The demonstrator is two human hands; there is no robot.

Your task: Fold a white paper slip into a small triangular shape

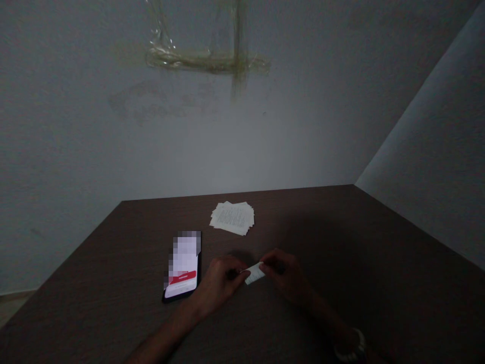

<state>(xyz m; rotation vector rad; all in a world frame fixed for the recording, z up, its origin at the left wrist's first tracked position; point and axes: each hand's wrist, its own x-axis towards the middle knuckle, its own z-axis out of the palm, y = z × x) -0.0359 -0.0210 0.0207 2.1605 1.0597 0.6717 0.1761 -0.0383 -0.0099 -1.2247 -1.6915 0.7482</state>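
A small white piece of paper (254, 273), with faint print on it, is held between my two hands over the table. My left hand (222, 278) pinches its left end between thumb and fingers. At its right end my right hand (286, 273) is closed on it the same way. Whether the paper is folded I cannot tell. Beyond my hands lies a loose stack of printed paper sheets (232, 218), their edges fanned out unevenly. Left of my left hand a phone (183, 268) lies face up with its screen lit.
The dark brown table (144, 217) meets a grey wall (295, 141) at its back edge. Another wall (435, 151) runs along the right. Yellowed tape (197, 63) sticks to the back wall. My right wrist wears a pale bracelet (354, 346).
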